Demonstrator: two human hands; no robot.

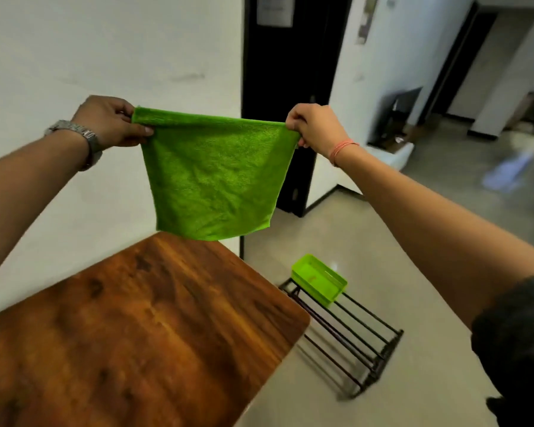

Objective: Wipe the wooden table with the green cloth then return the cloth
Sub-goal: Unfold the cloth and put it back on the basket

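Nearest, at the lower left, lies the wooden worktop [130, 334], its reddish-brown grain running away from the viewer and its rounded right corner standing over pale floor tiles. Nothing touches its surface. At the lower right edge a dark sleeve [518, 343] covers the upper part of the right arm.

To the right of the worktop, on the floor, stands a low black wire rack [352, 340] with parallel bars. On its far end sits a bright green plastic tray [319, 283], tilted slightly in this wide view; it looks empty.

Above the far edge of the worktop hangs the green cloth [213, 177], spread open in the air and clear of the wood, its lower hem just above the worktop's far edge. Both arms reach forward to hold it up by its top corners. The left hand [111, 123] is closed on the cloth's upper left corner, thumb beneath and fingers over the folded edge; a metal watch [80, 137] sits on that wrist. The right hand [313, 127] pinches the upper right corner between fingers and thumb, and a thin orange-red thread band [342, 149] circles its wrist. The top edge of the cloth runs fairly taut between the two hands, and the rest drapes down with soft wrinkles.

Behind the cloth is a white wall [105, 50] on the left, then a dark door frame [290, 87] with a sheet of paper stuck near its top. Farther right a corridor opens with grey flooring, blurred beyond telling details.
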